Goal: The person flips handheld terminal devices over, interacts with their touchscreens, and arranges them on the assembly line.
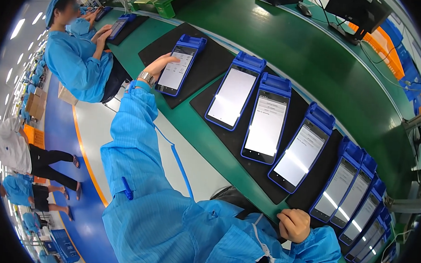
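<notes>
My left hand [160,66] reaches out to the far left device, a blue-cased handheld payment terminal [171,82] with a lit icon screen. A stretched finger lies on that screen; the rest of the hand is beside the device's left edge. A metal-banded watch [147,77] and a blue coiled cord [175,153] are on this arm. My right hand [295,225] rests at the bench's near edge with its fingers curled in, nothing visible in them. Closest to it are a terminal with a lit page [301,153] and another terminal [335,189].
More terminals, one with a white screen [232,95], line black mats [202,102] on the green bench [191,126]. A co-worker [81,63] handles a similar device at far left. Beyond stand a monitor [358,15], a mouse [304,9] and orange bins [384,47].
</notes>
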